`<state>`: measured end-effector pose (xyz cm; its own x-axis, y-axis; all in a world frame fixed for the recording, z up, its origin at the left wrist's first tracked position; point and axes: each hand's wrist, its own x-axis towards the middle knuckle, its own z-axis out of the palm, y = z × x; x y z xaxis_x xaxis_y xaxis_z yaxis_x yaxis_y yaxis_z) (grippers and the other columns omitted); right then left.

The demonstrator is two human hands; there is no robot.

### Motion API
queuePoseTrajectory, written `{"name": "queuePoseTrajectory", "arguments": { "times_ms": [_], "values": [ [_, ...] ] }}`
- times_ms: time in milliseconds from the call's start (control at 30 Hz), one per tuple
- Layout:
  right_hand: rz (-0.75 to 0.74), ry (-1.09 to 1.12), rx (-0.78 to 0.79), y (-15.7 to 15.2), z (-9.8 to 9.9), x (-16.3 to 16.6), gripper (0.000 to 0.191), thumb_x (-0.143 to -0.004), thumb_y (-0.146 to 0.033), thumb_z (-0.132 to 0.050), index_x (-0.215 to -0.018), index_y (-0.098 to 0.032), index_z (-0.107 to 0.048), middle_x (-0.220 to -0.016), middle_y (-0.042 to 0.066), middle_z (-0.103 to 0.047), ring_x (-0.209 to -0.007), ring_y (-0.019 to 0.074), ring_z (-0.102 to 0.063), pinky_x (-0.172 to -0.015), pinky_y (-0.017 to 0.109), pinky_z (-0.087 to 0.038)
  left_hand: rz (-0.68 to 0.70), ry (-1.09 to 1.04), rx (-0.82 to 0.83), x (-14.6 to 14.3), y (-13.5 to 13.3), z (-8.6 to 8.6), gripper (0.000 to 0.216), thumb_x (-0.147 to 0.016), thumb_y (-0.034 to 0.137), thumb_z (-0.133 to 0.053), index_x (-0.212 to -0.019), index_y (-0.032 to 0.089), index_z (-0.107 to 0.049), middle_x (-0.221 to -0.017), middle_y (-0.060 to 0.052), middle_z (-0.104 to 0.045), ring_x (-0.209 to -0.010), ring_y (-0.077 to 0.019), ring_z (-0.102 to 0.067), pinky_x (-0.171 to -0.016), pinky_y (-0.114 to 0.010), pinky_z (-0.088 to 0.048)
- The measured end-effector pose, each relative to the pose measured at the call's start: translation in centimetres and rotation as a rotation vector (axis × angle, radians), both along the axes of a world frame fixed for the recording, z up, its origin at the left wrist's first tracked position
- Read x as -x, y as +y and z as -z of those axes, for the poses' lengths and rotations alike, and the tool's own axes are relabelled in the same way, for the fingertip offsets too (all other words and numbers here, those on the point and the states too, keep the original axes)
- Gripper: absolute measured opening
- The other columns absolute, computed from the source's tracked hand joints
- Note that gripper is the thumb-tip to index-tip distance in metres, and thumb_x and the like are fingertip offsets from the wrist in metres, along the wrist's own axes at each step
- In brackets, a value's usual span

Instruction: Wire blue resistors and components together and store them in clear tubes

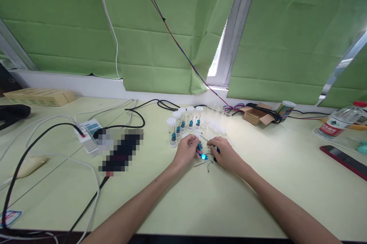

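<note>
My left hand (187, 149) is closed in a pinch on a small blue part (200, 146). Just below its fingertips, a bright blue piece (204, 157) shines as if lit. My right hand (223, 150) has its fingers curled over thin metal rods and a small dark blue thing (218, 149); what exactly it grips is hidden. Several thin metal rods (202, 164) lie on the table between and below the hands. Beyond my left hand stand several clear lidded tubes (171, 132), upright, each with small blue-green parts and thin rods inside.
White round caps (216, 128) lie behind my right hand. To the left are a white power strip (87, 139), a blurred-out dark object (123, 152) and tangled cables. At the right are an open cardboard box (254, 116), a water bottle (338, 122) and a red-edged phone (345, 160).
</note>
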<state>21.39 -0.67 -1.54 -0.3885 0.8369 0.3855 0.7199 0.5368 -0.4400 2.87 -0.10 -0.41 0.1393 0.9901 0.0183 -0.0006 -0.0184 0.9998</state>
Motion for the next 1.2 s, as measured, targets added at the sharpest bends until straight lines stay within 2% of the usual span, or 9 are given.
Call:
{"name": "queuePoseTrajectory", "arguments": {
  "times_ms": [200,567,833,1000,1200],
  "values": [
    [-0.001,0.033,-0.068,0.1,-0.3,0.0,0.018,-0.090,-0.014,-0.047,-0.096,-0.020,-0.063,-0.095,0.007,-0.066,-0.091,0.0222,-0.058,-0.087,0.041,-0.043,-0.015,-0.042,0.023,0.0,-0.4,-0.7,0.026,-0.080,0.042,-0.061,-0.074,0.017,-0.056,-0.075,-0.003,-0.060,-0.057,-0.0129,-0.061,-0.048,-0.024,-0.050],
    [0.238,0.104,-0.216,1.8,-0.2,-2.2,0.017,-0.088,-0.016,-0.046,-0.093,-0.018,-0.063,-0.088,0.009,-0.067,-0.085,0.0243,-0.060,-0.082,0.041,-0.046,-0.044,-0.081,0.066,-0.1,-0.9,-1.3,0.024,-0.077,0.039,-0.066,-0.079,0.016,-0.061,-0.077,-0.004,-0.061,-0.060,-0.0120,-0.059,-0.053,-0.025,-0.052],
    [0.321,0.095,-0.117,2.9,0.5,-3.8,0.020,-0.088,-0.020,-0.045,-0.094,-0.017,-0.064,-0.086,0.009,-0.065,-0.077,0.0220,-0.061,-0.069,0.034,-0.049,-0.015,-0.087,0.031,-0.1,-0.4,-0.3,0.023,-0.074,0.035,-0.071,-0.083,0.016,-0.063,-0.079,-0.005,-0.064,-0.063,-0.0136,-0.062,-0.059,-0.027,-0.054],
    [0.272,0.109,-0.043,3.0,0.8,-3.9,0.023,-0.090,-0.020,-0.044,-0.097,-0.017,-0.066,-0.090,0.009,-0.064,-0.076,0.0194,-0.063,-0.070,0.032,-0.051,-0.012,-0.096,0.026,-0.2,-0.3,-0.1,0.024,-0.075,0.036,-0.071,-0.084,0.015,-0.063,-0.082,-0.005,-0.064,-0.067,-0.0152,-0.064,-0.064,-0.030,-0.057],
    [0.230,0.130,-0.030,3.2,1.0,-3.8,0.023,-0.090,-0.019,-0.044,-0.096,-0.017,-0.066,-0.089,0.008,-0.065,-0.076,0.0191,-0.063,-0.068,0.031,-0.050,-0.016,-0.120,0.055,-0.4,-0.6,-0.5,0.026,-0.078,0.037,-0.070,-0.086,0.013,-0.063,-0.079,-0.006,-0.063,-0.067,-0.0155,-0.064,-0.063,-0.031,-0.059]
  ]
}}
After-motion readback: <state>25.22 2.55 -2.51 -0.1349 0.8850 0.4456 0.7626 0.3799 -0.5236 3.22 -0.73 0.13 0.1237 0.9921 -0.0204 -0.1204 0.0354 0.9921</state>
